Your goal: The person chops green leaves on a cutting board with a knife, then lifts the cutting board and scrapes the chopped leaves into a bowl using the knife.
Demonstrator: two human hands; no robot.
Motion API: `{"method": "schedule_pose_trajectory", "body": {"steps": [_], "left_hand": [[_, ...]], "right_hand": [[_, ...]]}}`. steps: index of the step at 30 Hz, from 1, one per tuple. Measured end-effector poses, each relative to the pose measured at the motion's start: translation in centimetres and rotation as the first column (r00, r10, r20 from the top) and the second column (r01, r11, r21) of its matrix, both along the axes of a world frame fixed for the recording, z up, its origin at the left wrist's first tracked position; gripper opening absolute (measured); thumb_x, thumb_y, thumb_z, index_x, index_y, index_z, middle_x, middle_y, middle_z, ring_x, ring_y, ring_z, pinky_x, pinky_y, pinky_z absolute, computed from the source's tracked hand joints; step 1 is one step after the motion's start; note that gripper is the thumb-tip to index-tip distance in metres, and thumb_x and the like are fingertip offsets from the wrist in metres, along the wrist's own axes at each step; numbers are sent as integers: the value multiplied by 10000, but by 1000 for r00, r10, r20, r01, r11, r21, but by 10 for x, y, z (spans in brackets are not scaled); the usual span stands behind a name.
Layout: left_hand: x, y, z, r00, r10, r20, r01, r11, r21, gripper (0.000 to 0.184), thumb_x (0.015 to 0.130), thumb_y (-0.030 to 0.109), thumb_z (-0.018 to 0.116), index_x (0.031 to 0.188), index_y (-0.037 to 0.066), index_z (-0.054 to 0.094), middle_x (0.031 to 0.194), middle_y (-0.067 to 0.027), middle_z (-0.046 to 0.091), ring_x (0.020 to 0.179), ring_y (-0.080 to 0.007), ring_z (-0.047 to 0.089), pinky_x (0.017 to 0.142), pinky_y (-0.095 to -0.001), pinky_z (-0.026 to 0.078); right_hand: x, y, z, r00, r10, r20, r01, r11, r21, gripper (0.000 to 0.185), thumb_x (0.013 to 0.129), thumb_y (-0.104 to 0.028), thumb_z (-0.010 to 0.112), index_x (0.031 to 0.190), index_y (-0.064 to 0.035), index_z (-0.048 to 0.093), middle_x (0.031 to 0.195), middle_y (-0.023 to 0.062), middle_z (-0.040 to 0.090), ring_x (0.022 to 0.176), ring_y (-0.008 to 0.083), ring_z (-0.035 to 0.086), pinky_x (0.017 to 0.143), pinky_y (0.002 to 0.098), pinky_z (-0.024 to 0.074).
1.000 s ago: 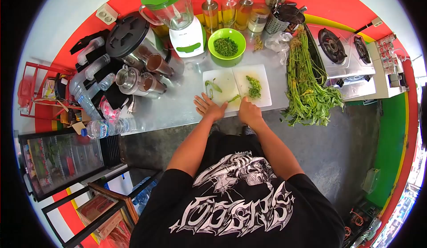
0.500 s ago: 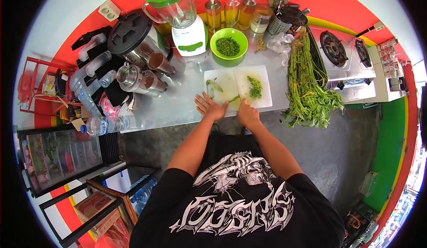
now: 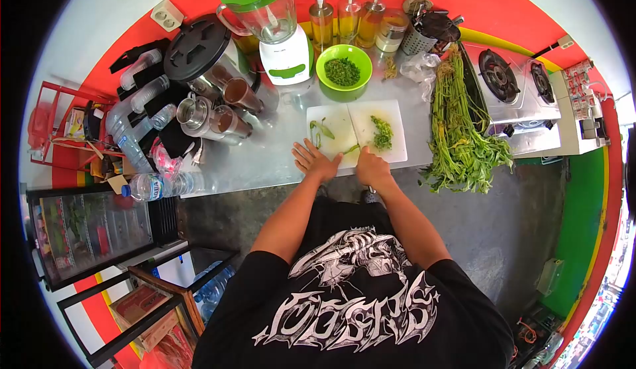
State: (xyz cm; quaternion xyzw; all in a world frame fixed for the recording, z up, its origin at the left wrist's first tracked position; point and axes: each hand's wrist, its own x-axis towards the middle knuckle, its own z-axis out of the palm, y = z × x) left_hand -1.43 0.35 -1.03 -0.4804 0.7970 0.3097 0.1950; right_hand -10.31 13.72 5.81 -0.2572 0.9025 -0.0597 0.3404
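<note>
A white cutting board [image 3: 397,152] lies at the front of the metal counter. My right hand [image 3: 372,168] is closed around a knife [image 3: 354,125], its thin blade pointing away from me across the board. My left hand [image 3: 317,162] rests at the board's front left edge, fingers spread, its thumb close to a short green stem [image 3: 351,149]. Whether the thumb touches the stem I cannot tell. Chopped greens [image 3: 381,133] form a small pile right of the blade. A few leafy sprigs [image 3: 322,130] lie on the board's left side.
Behind the board stands a green bowl [image 3: 320,77] of chopped leaves, beside a blender [image 3: 285,57]. A large bundle of leafy stalks [image 3: 457,127] hangs over the counter's front edge, near the gas stove [image 3: 523,107]. Metal cups [image 3: 228,124] and a water bottle [image 3: 149,187] stand left.
The stem piece between my hands looks shorter. My right hand has shifted slightly downward, while my left stays nearly in place. The whole view has moved a little.
</note>
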Motion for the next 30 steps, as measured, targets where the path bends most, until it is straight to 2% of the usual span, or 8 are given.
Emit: {"method": "schedule_pose_trajectory", "body": {"steps": [1, 3, 11, 13, 21, 25, 27, 30], "left_hand": [[0, 0, 1, 1000, -8, 0, 8, 1000, 2, 1345, 773, 736, 623, 1516, 16, -237, 1544, -295, -327, 1432, -461, -306, 1165, -567, -107], [0, 0, 1, 1000, -3, 0, 3, 1000, -1, 1342, 776, 735, 620, 1516, 14, -235, 1544, -294, -327, 1433, -459, -305, 1166, -565, -105], [0, 0, 2, 1000, -2, 0, 2, 1000, -3, 1326, 785, 725, 619, 1520, 14, -225, 1546, -294, -323, 1439, -452, -297, 1170, -557, -101], [1, 1, 1, 1000, 5, -18, -5, 1000, 0, 1326, 784, 723, 622, 1522, 20, -226, 1547, -292, -323, 1441, -449, -297, 1170, -555, -104], [0, 0, 1, 1000, 1, -10, -1, 1000, -8, 1332, 779, 734, 620, 1522, 20, -225, 1553, -290, -311, 1439, -454, -298, 1169, -567, -96], [1, 0, 2, 1000, -11, -21, 11, 1000, -8, 1328, 784, 724, 624, 1521, 20, -226, 1549, -299, -312, 1437, -460, -298, 1168, -572, -95], [0, 1, 3, 999, 20, -34, -19, 1000, 3, 1329, 782, 726, 623, 1521, 21, -228, 1550, -296, -312, 1442, -457, -288, 1170, -565, -97], [1, 2, 4, 1000, 2, -16, -2, 1000, -7, 1311, 794, 727, 606, 1523, 24, -226, 1555, -291, -307, 1445, -456, -283, 1174, -551, -100]], "right_hand": [[2, -1, 3, 1000, -1, 2, 1, 1000, 0, 293, 904, -143, 529, 1142, 14, 461, 1044, 290, 680, 1003, 432, 679, 867, 519, 534], [7, -2, 7, 999, -36, -14, 36, 999, 27, 399, 838, -95, 650, 1169, 35, 469, 1046, 262, 694, 1026, 403, 682, 881, 483, 544], [4, 1, -11, 997, 45, -56, -45, 999, 2, 323, 876, -97, 590, 1142, 39, 468, 1011, 260, 698, 987, 416, 692, 840, 483, 563], [8, 2, -5, 999, 7, -37, -7, 1000, -1, 287, 885, -103, 562, 1121, 24, 459, 1025, 291, 683, 977, 462, 675, 837, 523, 550], [3, -1, -11, 996, 86, -28, -84, 995, 48, 418, 817, -57, 658, 1152, 19, 420, 1009, 284, 691, 984, 435, 686, 821, 508, 565], [10, 3, -12, 998, 63, -22, -62, 997, 43, 417, 817, -52, 659, 1154, 22, 425, 1024, 284, 690, 987, 432, 686, 827, 503, 563], [10, 2, -17, 999, -27, -22, 27, 1000, 3, 415, 816, -40, 656, 1156, 27, 426, 1023, 281, 691, 994, 431, 684, 835, 500, 559], [4, 1, -7, 998, 63, -29, -62, 997, 50, 373, 830, -48, 634, 1145, 27, 449, 1028, 270, 692, 1008, 425, 683, 848, 483, 559]]}}
